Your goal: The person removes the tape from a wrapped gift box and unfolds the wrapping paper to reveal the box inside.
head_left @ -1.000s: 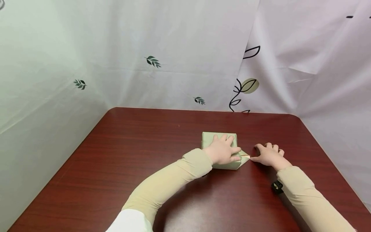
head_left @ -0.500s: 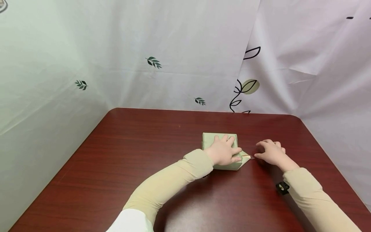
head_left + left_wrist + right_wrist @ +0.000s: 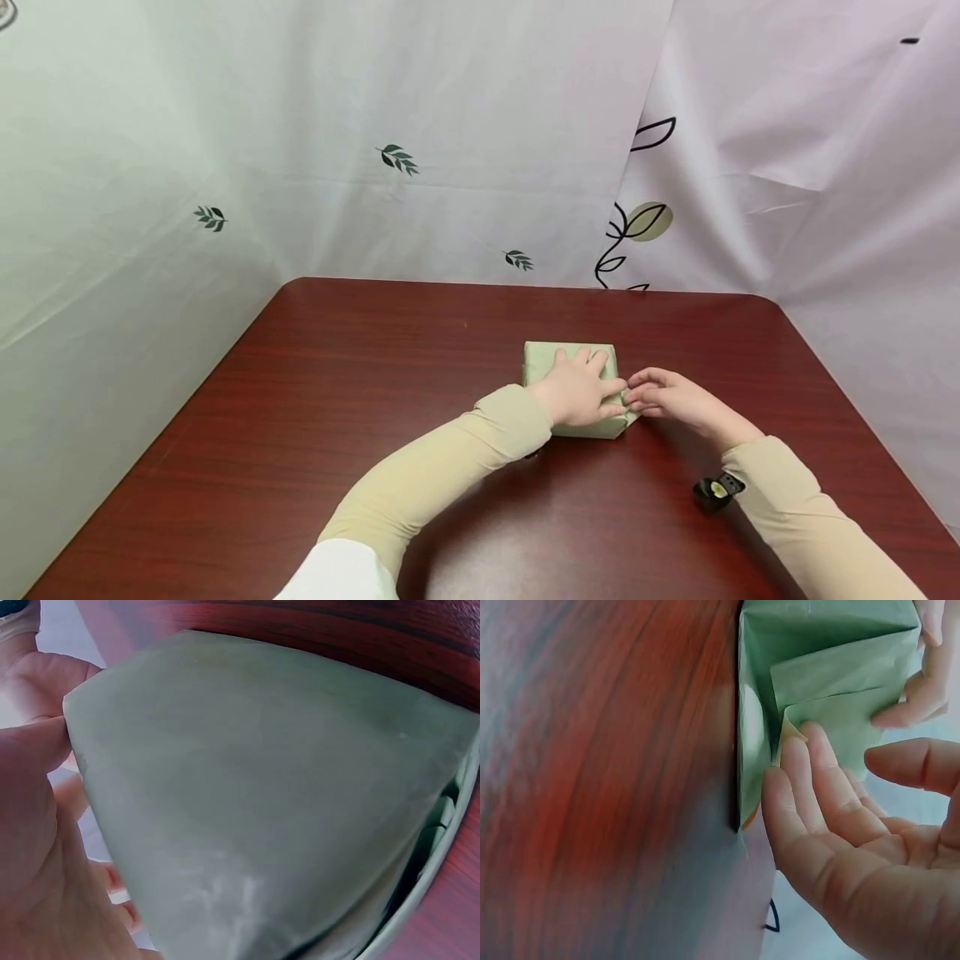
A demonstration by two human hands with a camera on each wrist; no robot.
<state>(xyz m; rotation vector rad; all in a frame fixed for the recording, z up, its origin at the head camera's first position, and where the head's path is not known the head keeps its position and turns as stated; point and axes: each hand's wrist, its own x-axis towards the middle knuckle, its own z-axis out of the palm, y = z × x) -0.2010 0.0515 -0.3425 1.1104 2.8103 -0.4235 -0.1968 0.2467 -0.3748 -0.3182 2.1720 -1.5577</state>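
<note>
A box wrapped in pale green paper sits on the table, right of centre. My left hand rests on its top with the fingers spread. At the box's right end, my right hand touches the folded paper end with its fingertips. The right wrist view shows these nearly straight fingers against the layered folds, with the thumb held apart. A lower paper flap still juts out beside the fingers. From the left wrist, one broad paper-covered side fills the view, with an open-edged fold along its edge.
The dark red wooden table extends widely around the box. White curtains with leaf prints hang behind and along both sides. A black wrist camera is strapped at my right sleeve.
My right hand has moved left, from just beyond the flap's tip onto the folded end, and its fingers now reach inward over the flap. My left hand and the box have stayed put.
</note>
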